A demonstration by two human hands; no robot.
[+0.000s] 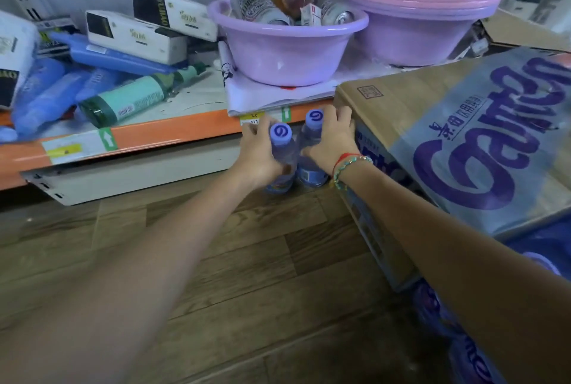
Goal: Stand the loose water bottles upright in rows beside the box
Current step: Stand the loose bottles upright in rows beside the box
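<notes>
L hand (258,152) clamped on left bottle (281,148); R hand (332,139) clamped on right bottle (312,148). Both upright on floor (247,260), far end, just left of box (463,136). Advice: seat bases flat, bottles touching, snug vs box, before release.

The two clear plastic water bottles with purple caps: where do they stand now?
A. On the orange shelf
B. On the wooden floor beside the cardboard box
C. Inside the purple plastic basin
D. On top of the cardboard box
B: both clear plastic water bottles with purple caps stand upright on the wooden floor, beside the cardboard box, a hand on each.
</notes>
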